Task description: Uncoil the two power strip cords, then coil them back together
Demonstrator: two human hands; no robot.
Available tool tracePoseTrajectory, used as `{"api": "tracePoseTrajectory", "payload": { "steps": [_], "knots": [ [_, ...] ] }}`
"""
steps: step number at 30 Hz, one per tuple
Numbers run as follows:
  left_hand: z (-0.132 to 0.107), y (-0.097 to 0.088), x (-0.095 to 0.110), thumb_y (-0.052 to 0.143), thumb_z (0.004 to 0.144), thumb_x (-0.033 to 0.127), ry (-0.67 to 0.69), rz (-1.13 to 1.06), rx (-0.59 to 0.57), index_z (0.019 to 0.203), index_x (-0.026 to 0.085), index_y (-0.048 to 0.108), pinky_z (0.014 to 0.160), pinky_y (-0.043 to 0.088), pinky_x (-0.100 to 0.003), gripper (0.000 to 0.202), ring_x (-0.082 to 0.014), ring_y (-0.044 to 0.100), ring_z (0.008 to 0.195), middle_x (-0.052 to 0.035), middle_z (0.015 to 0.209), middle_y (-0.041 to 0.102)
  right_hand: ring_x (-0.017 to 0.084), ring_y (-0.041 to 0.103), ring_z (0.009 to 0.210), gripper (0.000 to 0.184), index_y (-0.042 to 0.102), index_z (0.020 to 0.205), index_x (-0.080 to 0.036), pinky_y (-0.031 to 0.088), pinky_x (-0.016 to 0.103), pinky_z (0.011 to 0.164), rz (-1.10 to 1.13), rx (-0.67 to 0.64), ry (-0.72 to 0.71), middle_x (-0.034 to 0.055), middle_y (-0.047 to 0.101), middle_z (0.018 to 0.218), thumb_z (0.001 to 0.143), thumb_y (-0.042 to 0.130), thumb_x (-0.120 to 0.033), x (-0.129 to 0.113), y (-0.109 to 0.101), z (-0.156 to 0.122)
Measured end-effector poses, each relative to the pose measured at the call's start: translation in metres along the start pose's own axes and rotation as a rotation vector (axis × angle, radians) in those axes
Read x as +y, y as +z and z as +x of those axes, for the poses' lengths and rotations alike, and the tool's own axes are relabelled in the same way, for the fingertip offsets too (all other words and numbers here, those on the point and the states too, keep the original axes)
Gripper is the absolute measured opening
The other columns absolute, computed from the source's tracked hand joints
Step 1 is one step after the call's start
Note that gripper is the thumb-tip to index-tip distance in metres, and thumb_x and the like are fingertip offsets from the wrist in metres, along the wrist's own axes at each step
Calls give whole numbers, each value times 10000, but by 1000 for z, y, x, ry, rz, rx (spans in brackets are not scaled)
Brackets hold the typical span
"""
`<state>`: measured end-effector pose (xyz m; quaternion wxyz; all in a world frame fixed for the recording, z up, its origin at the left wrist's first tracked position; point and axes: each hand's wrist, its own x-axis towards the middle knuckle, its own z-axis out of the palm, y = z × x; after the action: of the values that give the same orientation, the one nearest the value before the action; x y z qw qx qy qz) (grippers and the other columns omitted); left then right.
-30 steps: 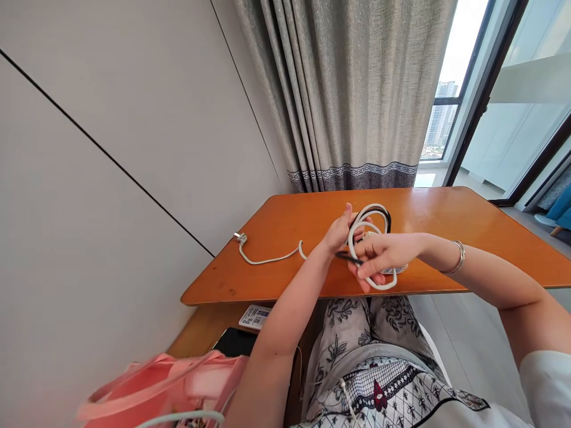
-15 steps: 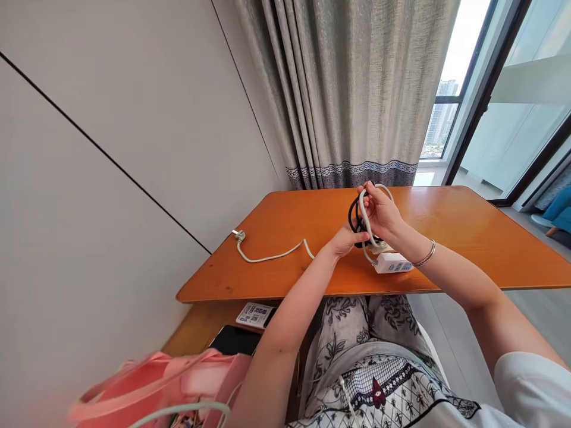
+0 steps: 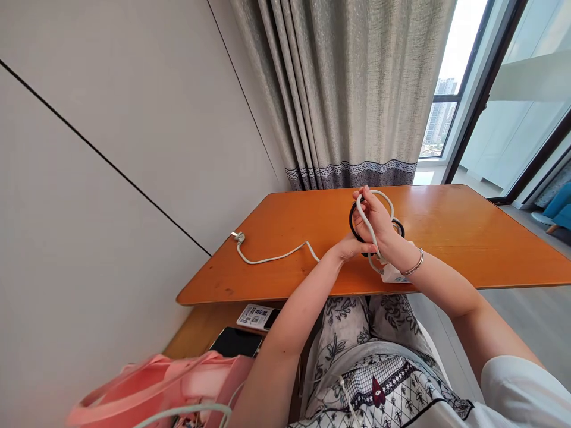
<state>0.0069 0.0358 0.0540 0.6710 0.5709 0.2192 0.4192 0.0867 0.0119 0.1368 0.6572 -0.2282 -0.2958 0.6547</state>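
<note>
Over the near middle of the table, my right hand (image 3: 378, 221) is closed, its fingertips pinching the top of a looped white cable (image 3: 366, 223) and a black cable (image 3: 352, 221). My left hand (image 3: 354, 247) sits just below and to the left, closed round the lower part of the loops, thumb across them. Its fingers are partly hidden behind the cables. A white power strip (image 3: 394, 274) lies under my right wrist, partly covered by it. From my left hand the white cable trails left across the table to a white plug (image 3: 239, 237).
The orange-brown wooden table (image 3: 285, 214) meets a pale wall at its left. On a lower surface are a black phone (image 3: 236, 342), a white printed item (image 3: 254, 316) and a pink bag (image 3: 147, 386). A grey curtain (image 3: 357, 89) hangs behind the table.
My right hand has turned and shifted slightly down and left. Part of the black loop now shows to the right of my right hand. The power strip has moved slightly right and nearer.
</note>
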Motion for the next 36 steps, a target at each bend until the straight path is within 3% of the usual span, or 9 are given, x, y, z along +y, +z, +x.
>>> {"api": "tracePoseTrajectory", "payload": {
  "steps": [4, 9, 13, 17, 22, 25, 27, 32, 36],
  "knots": [
    [-2, -2, -2, 922, 368, 383, -50, 56, 23, 759, 167, 666, 757, 493, -329, 515, -196, 626, 786, -7, 715, 668, 22, 378, 433, 256, 566, 710, -193, 359, 122, 402, -36, -30, 61, -75, 574, 642, 861, 723, -327, -6, -4, 6],
    [-3, -9, 0, 830, 487, 363, -19, 210, 43, 655, 149, 623, 624, 421, -277, 342, -121, 515, 616, 13, 616, 579, 58, 546, 547, 117, 635, 791, -178, 474, 143, 511, -255, -222, 416, -20, 683, 713, 905, 615, -160, -48, -29, 18],
    [-2, -10, 3, 787, 483, 343, -26, 284, -20, 614, 144, 587, 563, 380, -259, 311, -101, 467, 554, 23, 570, 532, 89, 575, 537, 168, 634, 753, -179, 438, 183, 467, -508, -263, 508, -3, 695, 670, 907, 591, -232, -72, -54, 31],
    [0, -6, 0, 699, 519, 343, -95, 312, -13, 597, 164, 556, 508, 360, -253, 243, -103, 461, 488, 31, 523, 515, 87, 497, 456, 280, 596, 666, -179, 366, 205, 414, -805, -158, 353, 32, 680, 623, 852, 679, -372, -67, -71, 45],
    [0, -6, -3, 631, 535, 328, -124, 283, -2, 564, 175, 545, 490, 319, -239, 178, -105, 463, 467, 27, 484, 508, 99, 492, 517, 425, 578, 641, -177, 409, 241, 503, -1113, -23, -168, 64, 670, 672, 820, 680, -549, -37, -91, 47],
    [0, -8, -2, 596, 541, 338, -124, 264, -14, 542, 174, 538, 490, 299, -241, 174, -94, 422, 457, 20, 479, 492, 183, 623, 803, 453, 637, 899, -193, 525, 311, 687, -1157, 28, -549, 101, 691, 977, 793, 662, -633, -22, -101, 36],
    [-1, -11, -1, 584, 539, 338, -125, 259, -21, 535, 169, 547, 493, 299, -245, 173, -90, 403, 456, 15, 484, 493, 263, 591, 1161, 588, 612, 1178, -212, 542, 397, 890, -1236, -80, -721, 158, 578, 1338, 784, 674, -644, -19, -108, 29],
    [-1, -17, -3, 620, 509, 326, -145, 252, -41, 548, 158, 577, 497, 320, -250, 177, -98, 423, 464, 4, 502, 525, 288, 256, 1527, 707, 441, 1498, -232, 222, 513, 1243, -1422, -614, -658, 133, 325, 1628, 930, 468, -651, -33, -125, 28],
    [0, -18, -1, 674, 507, 349, -106, 217, -14, 588, 166, 573, 526, 339, -249, 224, -99, 432, 504, 18, 521, 517, 347, 366, 1473, 974, 369, 1553, -167, 293, 530, 1211, -1494, -697, -470, 183, 381, 1594, 769, 718, -630, -38, -137, 28]
  ]
}}
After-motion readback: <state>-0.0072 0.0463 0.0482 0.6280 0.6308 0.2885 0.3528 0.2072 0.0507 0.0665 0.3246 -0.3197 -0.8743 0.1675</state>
